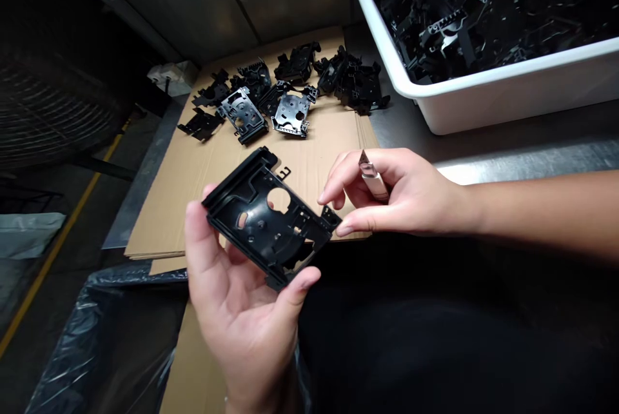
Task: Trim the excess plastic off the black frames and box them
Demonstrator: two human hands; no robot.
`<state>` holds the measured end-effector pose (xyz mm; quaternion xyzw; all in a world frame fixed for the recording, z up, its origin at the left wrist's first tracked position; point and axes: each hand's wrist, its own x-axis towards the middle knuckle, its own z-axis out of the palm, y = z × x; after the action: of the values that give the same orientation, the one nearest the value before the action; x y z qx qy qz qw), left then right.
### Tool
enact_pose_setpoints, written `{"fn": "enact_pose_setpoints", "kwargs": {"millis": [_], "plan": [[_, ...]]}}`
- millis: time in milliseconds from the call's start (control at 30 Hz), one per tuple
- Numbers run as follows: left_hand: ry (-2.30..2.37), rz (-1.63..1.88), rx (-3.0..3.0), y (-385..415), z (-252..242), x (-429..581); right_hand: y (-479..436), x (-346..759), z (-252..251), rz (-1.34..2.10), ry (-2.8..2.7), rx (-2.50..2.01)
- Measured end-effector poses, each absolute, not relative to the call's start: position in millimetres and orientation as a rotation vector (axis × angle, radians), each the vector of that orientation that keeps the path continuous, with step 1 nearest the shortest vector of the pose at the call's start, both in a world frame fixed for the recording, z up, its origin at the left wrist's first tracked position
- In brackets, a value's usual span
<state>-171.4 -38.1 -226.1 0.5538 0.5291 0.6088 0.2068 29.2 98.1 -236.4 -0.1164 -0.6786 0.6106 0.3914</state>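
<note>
In the head view, a black plastic frame (268, 220) is held at the centre of the frame, above the near edge of the cardboard and clear of every surface. The left hand (242, 311), at lower centre, is closed on it: the thumb is pressed against the lower right edge and the fingers are wrapped behind the upper left edge, so that the part is pinched by its rims and its ribbed inner face is left uncovered. The part is tilted, upper left corner highest, with the open face turned up toward the camera; this attitude appears to be chosen so that the holes and clips can be seen. The right hand (401, 198), at centre right, is closed on a small metal blade (371, 174), which is lodged between the fingers with its pointed tip upward and away from the part, apparently so that the fingertips are kept free. Thumb and forefinger tips are set at the right corner of the frame, touching or just beside it. Behind, a cardboard sheet (193, 175) is laid on the steel table (532, 143), and a loose group of similar black parts (290, 88) is spread along its far edge. At upper right a white tub (483, 95) is filled with more black parts (483, 1). A black plastic bag (97, 336) is seen at lower left.
</note>
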Motion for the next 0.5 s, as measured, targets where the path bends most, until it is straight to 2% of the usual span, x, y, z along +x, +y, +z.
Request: {"fn": "enact_pose_setpoints", "kwargs": {"millis": [500], "plan": [[1.496, 1.655, 1.592, -37.3, -230.3, -173.8, 96.8, 28.4, -237.6, 1.484, -1.777, -0.267]]}}
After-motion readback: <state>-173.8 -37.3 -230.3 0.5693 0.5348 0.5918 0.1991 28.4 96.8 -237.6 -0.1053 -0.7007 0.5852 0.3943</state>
